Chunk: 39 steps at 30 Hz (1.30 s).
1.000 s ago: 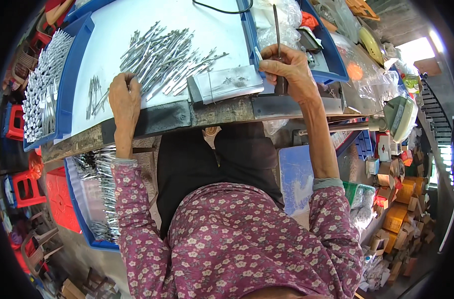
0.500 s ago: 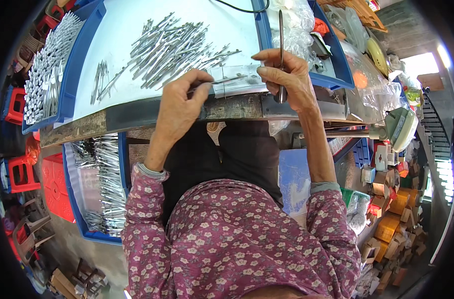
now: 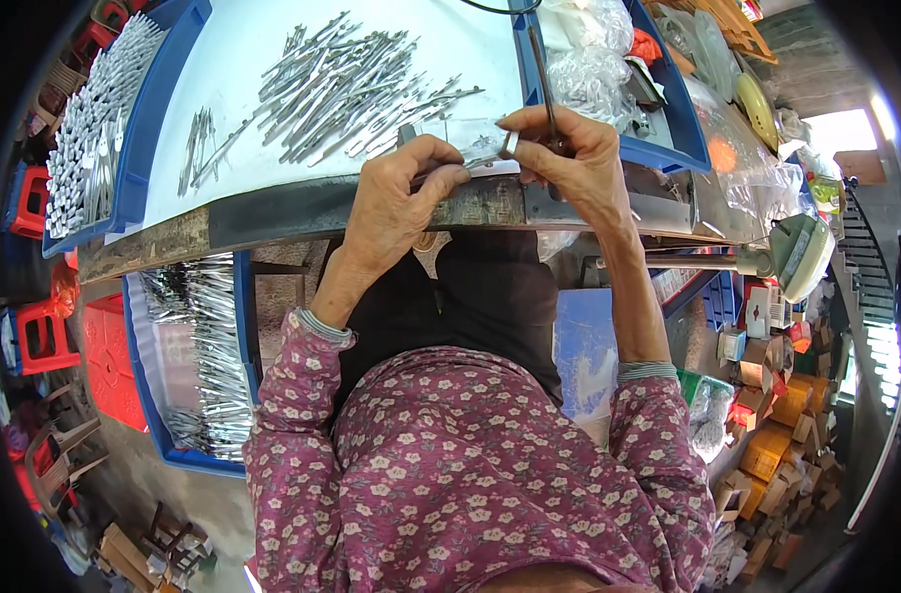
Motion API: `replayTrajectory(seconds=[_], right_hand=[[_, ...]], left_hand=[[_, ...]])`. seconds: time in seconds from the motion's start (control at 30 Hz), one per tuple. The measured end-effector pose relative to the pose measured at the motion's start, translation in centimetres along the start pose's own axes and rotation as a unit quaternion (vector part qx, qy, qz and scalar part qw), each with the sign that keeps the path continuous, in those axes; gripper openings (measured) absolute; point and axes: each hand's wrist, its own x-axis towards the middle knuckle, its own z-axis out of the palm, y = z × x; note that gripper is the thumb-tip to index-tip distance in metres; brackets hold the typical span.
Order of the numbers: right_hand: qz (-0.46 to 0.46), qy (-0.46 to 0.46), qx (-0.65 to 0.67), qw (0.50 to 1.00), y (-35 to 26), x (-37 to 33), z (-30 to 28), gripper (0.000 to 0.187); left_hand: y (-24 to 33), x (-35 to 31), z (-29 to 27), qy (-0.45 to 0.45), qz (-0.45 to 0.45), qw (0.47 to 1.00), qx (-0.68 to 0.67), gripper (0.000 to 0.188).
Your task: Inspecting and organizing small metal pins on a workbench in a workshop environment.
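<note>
At the table's front edge, my left hand (image 3: 396, 203) pinches a thin metal strip (image 3: 483, 161) between thumb and fingers. The strip points right, toward my other hand. My right hand (image 3: 584, 168) is closed around a long, slim metal rod-shaped tool (image 3: 541, 74), which stands nearly upright and leans left at its top. Between the right thumb and forefinger sits a small pale piece (image 3: 511, 145), too small to name. Beyond my hands lies a loose pile of thin metal strips (image 3: 342, 89) on the white table top (image 3: 228, 59).
A blue tray (image 3: 159, 119) packed with metal pieces stands at left. Another blue tray (image 3: 690, 128) holds clear plastic bags (image 3: 589, 79) at right. Below the table, a blue crate (image 3: 169, 450) of metal strips sits beside a red box (image 3: 110, 366). A lamp (image 3: 804, 257) hangs at right.
My left hand has moved right, closer to the right hand, with the strip. The rod-shaped tool has tilted, its top now leaning left, and a small pale piece shows at my right fingertips.
</note>
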Motion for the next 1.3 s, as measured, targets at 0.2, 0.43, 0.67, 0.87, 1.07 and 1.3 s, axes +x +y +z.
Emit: replayTrajectory(seconds=[0.2, 0.43, 0.67, 0.87, 1.07, 1.3], right_hand=[[-0.067, -0.017, -0.077, 0.995, 0.3, -0.4, 0.0, 0.015], [-0.161, -0.050, -0.245, 0.955, -0.7, -1.0, 0.8, 0.021], [-0.273, -0.071, -0.298, 0.912, -0.8, -1.1, 1.3, 0.029], [-0.289, -0.102, -0.383, 0.872, -0.7, -1.2, 1.2, 0.032], [-0.291, -0.102, -0.390, 0.868, -0.8, -1.3, 1.4, 0.032], [-0.295, -0.106, -0.390, 0.866, -0.7, -1.4, 1.6, 0.030]], left_hand=[[0.2, -0.1, 0.1, -0.004, 0.013, 1.000, -0.004, 0.014], [-0.4, -0.2, 0.2, -0.007, 0.068, 0.997, 0.022, 0.023], [-1.0, -0.2, 0.0, -0.046, 0.128, 0.989, 0.050, 0.029], [-0.7, -0.3, -0.3, -0.085, 0.114, 0.990, 0.017, 0.031], [-0.8, -0.4, -0.6, -0.105, 0.093, 0.990, 0.022, 0.031], [-1.2, -0.4, -0.4, -0.089, 0.140, 0.985, 0.045, 0.032]])
